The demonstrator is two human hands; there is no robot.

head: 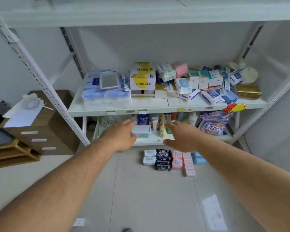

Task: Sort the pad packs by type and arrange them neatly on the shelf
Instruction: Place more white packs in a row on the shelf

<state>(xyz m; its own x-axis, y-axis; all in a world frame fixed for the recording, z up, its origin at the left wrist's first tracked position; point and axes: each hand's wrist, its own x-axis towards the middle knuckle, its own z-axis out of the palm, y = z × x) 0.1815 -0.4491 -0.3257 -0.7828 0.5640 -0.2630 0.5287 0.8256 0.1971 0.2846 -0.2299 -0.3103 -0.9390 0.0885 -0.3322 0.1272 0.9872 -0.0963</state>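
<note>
Pad packs lie in sorted rows on the floor below the shelf unit: white-green packs (149, 157), dark navy packs (163, 160), pink packs (177, 159), pale pink small packs (189, 164) and light blue packs (197, 157). My left hand (120, 136) and my right hand (181, 137) reach forward above them, fingers straight, holding nothing. The middle shelf (151, 104) carries a jumbled heap of small packs and boxes (206, 82) on its right half.
On the middle shelf's left stand a tissue-roll bundle (105, 91) and a white-yellow box (142, 76). The lower shelf holds a clear lidded container (141, 131), bottles and a purple detergent bag (213, 123). A brown drawer cabinet (45, 128) stands left.
</note>
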